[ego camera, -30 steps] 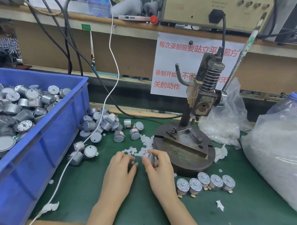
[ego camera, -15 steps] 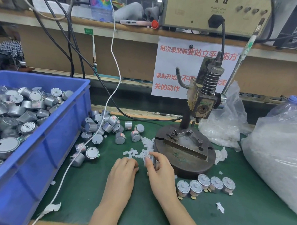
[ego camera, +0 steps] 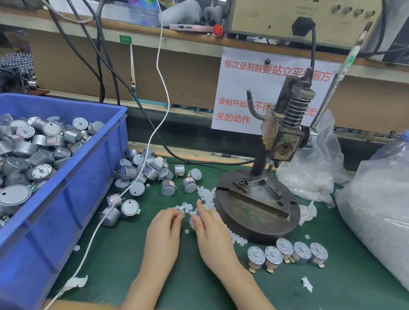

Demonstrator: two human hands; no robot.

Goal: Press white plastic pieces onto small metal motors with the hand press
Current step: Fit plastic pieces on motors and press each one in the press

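Your left hand (ego camera: 165, 235) moved closer to the motor (ego camera: 193, 219) pinched in your right hand (ego camera: 210, 234) | left fingers curled, hold unclear | white pieces (ego camera: 206, 197) just ahead of fingertips; fitting looks near, press (ego camera: 284, 144) beyond right hand empty

Blue bin (ego camera: 55, 218): cut off at left and bottom edges.
Plastic bag (ego camera: 384, 209): ran past right edge.
Motor (ego camera: 193, 219): mostly hidden inside right hand (ego camera: 210, 232).
Sign (ego camera: 243, 91): lettering partly covered by press (ego camera: 286, 137).
Left hand (ego camera: 165, 230): fingertip contents were unreadable.

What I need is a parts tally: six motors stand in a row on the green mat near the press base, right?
No. The head view shows five motors in that row, not six; they do stand on the green mat near the press base.
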